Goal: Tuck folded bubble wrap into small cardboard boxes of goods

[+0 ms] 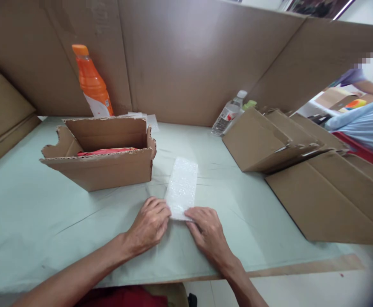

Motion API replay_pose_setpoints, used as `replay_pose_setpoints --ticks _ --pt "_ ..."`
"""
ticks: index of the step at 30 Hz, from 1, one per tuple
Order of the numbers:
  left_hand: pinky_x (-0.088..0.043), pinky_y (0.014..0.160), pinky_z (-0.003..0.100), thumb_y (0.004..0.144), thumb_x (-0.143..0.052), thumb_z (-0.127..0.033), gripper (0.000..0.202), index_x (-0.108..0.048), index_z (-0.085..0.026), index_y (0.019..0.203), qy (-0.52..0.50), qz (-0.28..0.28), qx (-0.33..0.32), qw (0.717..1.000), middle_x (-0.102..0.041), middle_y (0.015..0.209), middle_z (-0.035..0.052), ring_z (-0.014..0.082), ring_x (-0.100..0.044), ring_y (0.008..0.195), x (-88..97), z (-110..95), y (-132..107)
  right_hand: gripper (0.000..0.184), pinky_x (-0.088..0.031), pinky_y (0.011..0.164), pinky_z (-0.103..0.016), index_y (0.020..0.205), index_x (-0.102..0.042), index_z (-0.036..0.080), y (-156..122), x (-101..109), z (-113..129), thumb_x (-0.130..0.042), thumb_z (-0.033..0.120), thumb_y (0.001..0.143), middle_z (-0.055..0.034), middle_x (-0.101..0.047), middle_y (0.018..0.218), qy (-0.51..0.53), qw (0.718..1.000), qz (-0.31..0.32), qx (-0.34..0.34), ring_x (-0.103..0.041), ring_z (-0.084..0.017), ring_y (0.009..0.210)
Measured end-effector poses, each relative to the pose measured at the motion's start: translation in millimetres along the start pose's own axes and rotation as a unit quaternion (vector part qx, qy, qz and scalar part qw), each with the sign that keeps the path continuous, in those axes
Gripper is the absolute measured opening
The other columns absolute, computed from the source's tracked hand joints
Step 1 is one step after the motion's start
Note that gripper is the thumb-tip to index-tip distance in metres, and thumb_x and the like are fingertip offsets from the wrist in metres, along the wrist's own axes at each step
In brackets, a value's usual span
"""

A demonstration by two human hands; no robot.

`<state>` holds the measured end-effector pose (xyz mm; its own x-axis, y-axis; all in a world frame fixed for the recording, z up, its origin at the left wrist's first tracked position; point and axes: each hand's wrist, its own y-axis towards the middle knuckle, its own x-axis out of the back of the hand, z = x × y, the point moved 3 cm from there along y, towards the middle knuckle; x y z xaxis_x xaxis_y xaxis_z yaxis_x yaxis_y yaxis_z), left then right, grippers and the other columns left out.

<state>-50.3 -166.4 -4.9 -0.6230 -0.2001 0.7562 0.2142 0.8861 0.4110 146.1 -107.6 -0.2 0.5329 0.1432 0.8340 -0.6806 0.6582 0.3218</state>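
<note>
A strip of bubble wrap (183, 181) lies on the table in front of me, its far end pointing away. At its near left corner, my left hand (151, 221) pinches the edge with curled fingers. My right hand (205, 226) grips the near right corner between thumb and fingers. The near edge between my hands looks folded or rolled over. Left of the wrap and beyond my left hand stands an open cardboard box (119, 170) with something red (108, 152) inside; its walls hide most of that.
An orange drink bottle (93, 83) and a clear water bottle (227, 115) stand near the tall cardboard partition (205, 59). Folded cardboard boxes (333, 196) crowd the right side; more cardboard (4, 102) is at far left. Another person (365, 123) is beyond the partition's right end.
</note>
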Motion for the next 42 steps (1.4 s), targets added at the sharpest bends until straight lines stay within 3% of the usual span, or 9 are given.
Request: replay_pose_setpoints --ticks 3,9,14,18,24,28,31,37,42 --pt "-0.049 0.079 0.036 0.093 -0.048 -0.012 0.019 -0.066 -0.019 0.095 -0.049 0.026 0.057 0.997 -0.071 0.084 0.0048 0.0201 -0.064 0.080 5.6 -1.0 -2.6 0.021 -0.054 0.082 -0.040 0.112 -0.068 0.025 -0.8 5.7 3.9 -0.056 0.022 0.095 -0.0056 -0.076 0.100 0.042 0.999 -0.003 -0.031 -0.070 -0.022 0.091" --pt "-0.050 0.081 0.036 0.091 -0.052 -0.013 0.023 -0.065 -0.019 0.110 0.022 0.042 0.103 0.994 -0.073 0.094 0.0064 0.0221 -0.067 0.087 -2.2 13.9 6.9 0.034 -0.048 0.093 -0.048 0.124 -0.063 0.023 -3.0 7.4 13.2 -0.064 0.024 0.090 -0.0125 -0.068 0.125 -0.045 0.998 -0.027 0.028 -0.062 -0.030 0.115" --pt "-0.049 0.093 0.045 0.091 -0.059 -0.024 0.032 -0.059 -0.018 0.123 0.022 0.009 0.035 0.999 -0.065 0.121 0.0136 0.0286 -0.060 0.109 2.8 4.2 1.3 0.026 -0.048 0.092 -0.049 0.115 -0.068 0.023 2.8 -3.2 9.2 -0.057 0.015 0.093 -0.0094 -0.075 0.110 -0.047 0.998 0.010 0.032 -0.065 -0.029 0.110" --pt "-0.049 0.088 0.041 0.094 -0.050 -0.013 0.031 -0.059 -0.019 0.123 -0.046 0.054 0.014 0.997 -0.071 0.104 0.0091 0.0235 -0.063 0.095 7.8 -4.8 -14.9 0.022 -0.052 0.085 -0.041 0.115 -0.068 0.024 -5.1 3.4 11.1 -0.057 0.022 0.096 -0.0069 -0.076 0.101 0.027 0.999 0.038 0.013 -0.068 -0.024 0.095" --pt "-0.050 0.084 0.040 0.093 -0.055 -0.015 0.029 -0.060 -0.018 0.121 -0.016 0.051 0.087 0.995 -0.071 0.102 0.0086 0.0248 -0.064 0.093 3.6 6.1 -7.8 0.032 -0.048 0.092 -0.048 0.122 -0.063 0.022 -11.7 4.6 15.1 -0.064 0.025 0.091 -0.0135 -0.066 0.130 -0.044 0.998 0.007 0.044 -0.062 -0.031 0.115" --pt "-0.048 0.091 0.044 0.091 -0.059 -0.020 0.029 -0.060 -0.016 0.120 -0.020 0.028 0.040 0.999 -0.065 0.118 0.0138 0.0282 -0.059 0.106 7.9 0.0 -6.0 0.023 -0.048 0.087 -0.045 0.114 -0.066 0.023 -4.8 -0.5 14.9 -0.058 0.018 0.094 -0.0078 -0.075 0.105 -0.028 0.999 0.019 0.035 -0.066 -0.025 0.097" --pt "-0.047 0.086 0.040 0.092 -0.053 -0.013 0.029 -0.061 -0.018 0.120 -0.062 0.045 0.025 0.997 -0.069 0.103 0.0092 0.0235 -0.060 0.094 14.8 -9.4 -17.4 0.019 -0.050 0.082 -0.039 0.113 -0.066 0.023 -7.9 4.6 18.5 -0.057 0.021 0.096 -0.0043 -0.075 0.091 0.036 0.998 0.040 0.023 -0.066 -0.022 0.085" --pt "-0.049 0.082 0.039 0.092 -0.056 -0.017 0.030 -0.061 -0.018 0.122 -0.065 0.069 0.095 0.991 -0.071 0.093 0.0063 0.0228 -0.062 0.087 13.3 -8.1 -20.5 0.037 -0.048 0.091 -0.044 0.128 -0.058 0.021 -20.3 13.8 26.7 -0.065 0.028 0.092 -0.0122 -0.067 0.124 -0.001 0.999 0.019 0.034 -0.063 -0.027 0.110" --pt "-0.051 0.082 0.040 0.092 -0.056 -0.027 0.031 -0.061 -0.020 0.122 -0.113 0.035 0.205 0.972 -0.068 0.106 0.0093 0.0250 -0.063 0.095 9.6 2.8 -13.1 0.024 -0.049 0.083 -0.043 0.118 -0.063 0.020 -15.9 -0.8 24.7 -0.061 0.023 0.094 -0.0099 -0.073 0.111 -0.031 0.998 0.003 0.047 -0.066 -0.026 0.097"
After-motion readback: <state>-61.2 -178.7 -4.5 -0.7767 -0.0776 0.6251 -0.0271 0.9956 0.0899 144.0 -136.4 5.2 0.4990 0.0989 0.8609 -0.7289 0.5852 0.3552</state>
